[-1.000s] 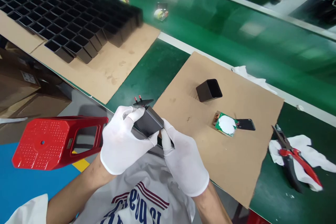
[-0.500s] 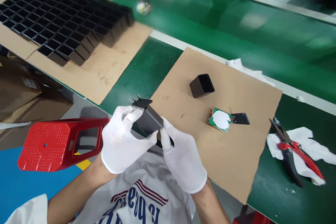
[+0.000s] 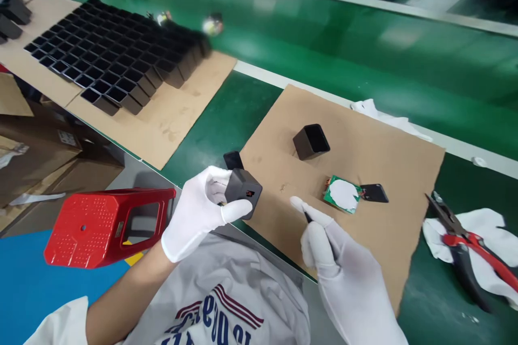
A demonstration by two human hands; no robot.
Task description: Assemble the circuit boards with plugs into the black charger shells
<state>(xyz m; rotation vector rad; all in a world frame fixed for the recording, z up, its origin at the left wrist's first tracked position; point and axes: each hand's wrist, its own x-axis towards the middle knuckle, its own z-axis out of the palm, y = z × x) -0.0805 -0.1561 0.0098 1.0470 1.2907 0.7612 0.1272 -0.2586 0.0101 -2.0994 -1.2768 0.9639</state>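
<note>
Gloved left hand [image 3: 200, 213] clamped on a black charger housing [image 3: 243, 191] held above the table's [image 3: 226, 118] near edge. Gloved right hand [image 3: 343, 275], apart from it, pinches a thin dark tool [image 3: 308, 218] over the cardboard sheet [image 3: 364, 237], near a circuit board [image 3: 342, 194] and an empty housing [image 3: 311, 142].

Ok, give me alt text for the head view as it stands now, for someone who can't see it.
A gloved left hand holds a black charger housing over the table edge; the gloved right hand pinches a thin dark tool beside it. On the cardboard sheet lie an empty black shell and a green circuit board.
</note>
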